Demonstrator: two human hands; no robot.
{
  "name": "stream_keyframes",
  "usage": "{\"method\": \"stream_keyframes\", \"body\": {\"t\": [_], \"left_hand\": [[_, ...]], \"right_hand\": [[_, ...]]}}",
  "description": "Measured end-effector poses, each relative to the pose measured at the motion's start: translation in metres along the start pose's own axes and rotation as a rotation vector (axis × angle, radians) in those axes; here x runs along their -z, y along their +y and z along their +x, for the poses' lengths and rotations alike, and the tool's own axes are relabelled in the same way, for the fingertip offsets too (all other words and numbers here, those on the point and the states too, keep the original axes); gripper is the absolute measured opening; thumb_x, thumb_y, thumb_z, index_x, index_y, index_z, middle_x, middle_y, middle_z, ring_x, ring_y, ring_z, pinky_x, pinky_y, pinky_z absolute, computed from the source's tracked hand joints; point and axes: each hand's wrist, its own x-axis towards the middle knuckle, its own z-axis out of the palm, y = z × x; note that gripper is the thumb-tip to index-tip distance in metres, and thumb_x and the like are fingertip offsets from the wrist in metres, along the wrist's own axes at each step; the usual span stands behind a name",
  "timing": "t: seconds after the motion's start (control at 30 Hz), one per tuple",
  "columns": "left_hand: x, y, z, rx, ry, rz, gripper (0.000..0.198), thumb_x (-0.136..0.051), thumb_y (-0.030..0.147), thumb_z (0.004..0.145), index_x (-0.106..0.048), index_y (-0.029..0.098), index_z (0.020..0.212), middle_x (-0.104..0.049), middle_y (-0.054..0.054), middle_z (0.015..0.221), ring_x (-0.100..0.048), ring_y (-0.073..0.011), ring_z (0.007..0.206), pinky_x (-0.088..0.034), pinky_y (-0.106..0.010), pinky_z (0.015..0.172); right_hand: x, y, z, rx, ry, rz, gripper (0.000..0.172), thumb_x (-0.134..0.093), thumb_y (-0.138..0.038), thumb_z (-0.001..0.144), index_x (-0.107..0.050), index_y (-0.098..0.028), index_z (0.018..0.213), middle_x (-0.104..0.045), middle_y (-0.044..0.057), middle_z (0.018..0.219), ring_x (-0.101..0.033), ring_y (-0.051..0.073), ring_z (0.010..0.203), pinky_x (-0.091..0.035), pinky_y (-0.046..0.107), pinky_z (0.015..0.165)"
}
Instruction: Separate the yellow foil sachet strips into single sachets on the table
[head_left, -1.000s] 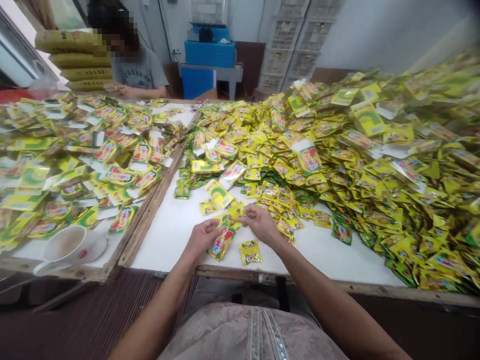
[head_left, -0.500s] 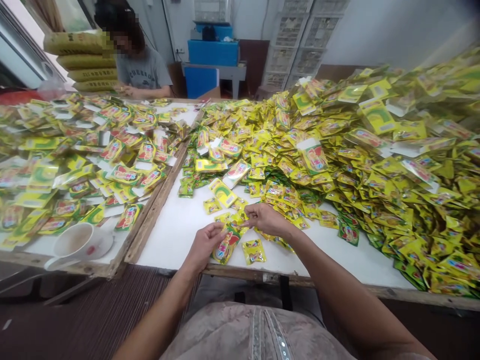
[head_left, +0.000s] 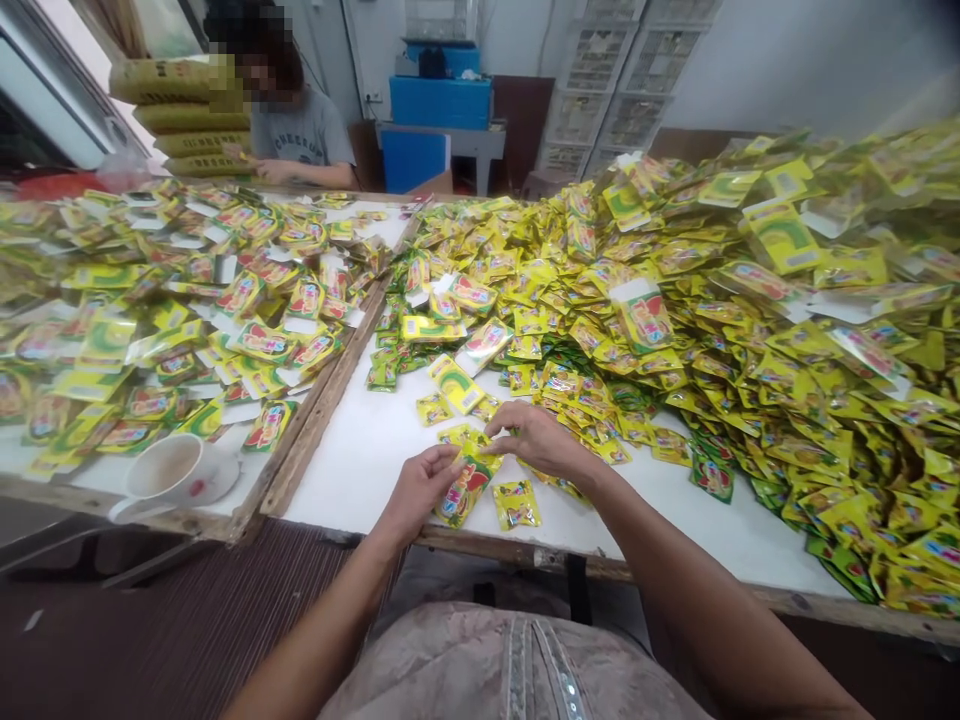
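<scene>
My left hand (head_left: pixel 418 488) is closed round a larger yellow pouch (head_left: pixel 463 490) with a red and blue print, held just above the near edge of the white table (head_left: pixel 352 470). My right hand (head_left: pixel 538 438) pinches a small yellow sachet (head_left: pixel 480 445) at the mouth of that pouch. One small sachet (head_left: pixel 516 503) lies loose on the table just right of the pouch. A few more small sachets (head_left: pixel 435 408) lie beyond my hands.
A huge heap of yellow and green sachets (head_left: pixel 750 320) covers the table's right and far side. A second table (head_left: pixel 247 500) on the left holds larger pouches and a white cup on a saucer (head_left: pixel 169 468). Another person (head_left: pixel 296 130) works at the far end.
My right hand has stayed at the pouch's mouth while the view shifted slightly to the left and down. My left hand keeps its hold on the pouch.
</scene>
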Motion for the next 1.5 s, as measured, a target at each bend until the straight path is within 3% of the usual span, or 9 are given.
{"method": "stream_keyframes", "body": {"t": [0.3, 0.43, 0.67, 0.8, 1.0, 1.13, 1.27, 1.4, 1.5], "left_hand": [[0.011, -0.001, -0.002, 0.029, -0.008, 0.031, 0.041, -0.081, 0.034, 0.057, -0.06, 0.015, 0.087, -0.07, 0.0, 0.069, -0.065, -0.0147, 0.064, -0.049, -0.025, 0.065], [0.011, 0.001, -0.003, 0.028, -0.009, 0.016, 0.039, -0.081, 0.033, 0.058, -0.06, 0.015, 0.086, -0.071, 0.0, 0.07, -0.065, -0.0149, 0.066, -0.05, -0.025, 0.067], [0.011, 0.003, -0.004, 0.026, -0.019, 0.036, 0.04, -0.081, 0.033, 0.057, -0.06, 0.015, 0.086, -0.071, -0.001, 0.07, -0.066, -0.0147, 0.066, -0.049, -0.024, 0.065], [0.011, 0.005, -0.007, 0.022, -0.029, 0.006, 0.039, -0.082, 0.032, 0.057, -0.061, 0.015, 0.085, -0.071, -0.001, 0.071, -0.066, -0.0144, 0.066, -0.05, -0.024, 0.066], [0.012, 0.005, -0.011, 0.022, -0.032, 0.031, 0.036, -0.08, 0.033, 0.059, -0.062, 0.014, 0.084, -0.071, -0.002, 0.072, -0.065, -0.0146, 0.066, -0.049, -0.024, 0.066], [0.012, 0.006, -0.011, 0.003, -0.034, 0.067, 0.037, -0.08, 0.033, 0.058, -0.062, 0.014, 0.084, -0.07, -0.001, 0.07, -0.064, -0.0147, 0.068, -0.048, -0.025, 0.068], [0.012, 0.007, -0.011, 0.013, -0.067, 0.058, 0.036, -0.079, 0.032, 0.059, -0.06, 0.016, 0.085, -0.068, 0.0, 0.071, -0.063, -0.0141, 0.069, -0.047, -0.025, 0.07], [0.012, -0.001, -0.013, 0.026, -0.186, 0.147, 0.037, -0.076, 0.031, 0.062, -0.06, 0.016, 0.092, -0.069, -0.002, 0.079, -0.063, -0.017, 0.075, -0.047, -0.026, 0.07], [0.02, -0.003, -0.006, -0.009, -0.202, 0.341, 0.031, -0.074, 0.033, 0.063, -0.062, 0.015, 0.085, -0.069, -0.003, 0.079, -0.062, -0.0189, 0.074, -0.046, -0.027, 0.066]], "right_hand": [[-0.018, -0.018, -0.005, 0.037, 0.187, -0.162, 0.009, -0.067, -0.02, 0.078, -0.072, -0.023, 0.071, -0.071, 0.002, 0.076, -0.049, 0.022, 0.094, -0.023, 0.038, 0.081], [-0.015, -0.021, -0.009, 0.073, 0.142, -0.166, 0.015, -0.064, -0.019, 0.08, -0.071, -0.023, 0.067, -0.069, 0.002, 0.072, -0.049, 0.021, 0.093, -0.021, 0.038, 0.08], [-0.014, -0.02, -0.012, -0.06, 0.053, -0.048, 0.007, -0.066, -0.023, 0.079, -0.07, -0.023, 0.072, -0.066, 0.003, 0.087, -0.053, 0.02, 0.094, -0.024, 0.037, 0.082], [-0.016, -0.025, -0.016, 0.082, 0.089, -0.122, 0.014, -0.062, -0.015, 0.08, -0.067, -0.021, 0.069, -0.068, 0.003, 0.08, -0.053, 0.021, 0.1, -0.022, 0.04, 0.086], [-0.028, -0.032, -0.03, 0.119, 0.171, -0.185, 0.023, -0.053, -0.014, 0.083, -0.059, -0.022, 0.104, -0.07, 0.007, 0.09, -0.048, 0.024, 0.113, -0.018, 0.044, 0.093], [-0.034, -0.034, -0.032, 0.121, 0.05, -0.152, 0.029, -0.049, -0.011, 0.08, -0.05, -0.02, 0.108, -0.062, 0.011, 0.114, -0.053, 0.022, 0.107, -0.018, 0.045, 0.097], [-0.037, -0.033, -0.029, 0.067, -0.076, -0.024, 0.03, -0.05, -0.016, 0.082, -0.046, -0.021, 0.111, -0.061, 0.008, 0.115, -0.06, 0.018, 0.093, -0.016, 0.048, 0.102], [-0.047, -0.034, -0.026, 0.008, -0.006, 0.003, 0.036, -0.051, -0.015, 0.081, -0.046, -0.022, 0.116, -0.062, 0.008, 0.114, -0.058, 0.02, 0.098, -0.017, 0.051, 0.103], [-0.048, -0.03, -0.024, 0.045, 0.082, 0.06, 0.038, -0.053, -0.015, 0.081, -0.048, -0.022, 0.118, -0.064, 0.007, 0.109, -0.054, 0.021, 0.108, -0.028, 0.045, 0.1]]}}
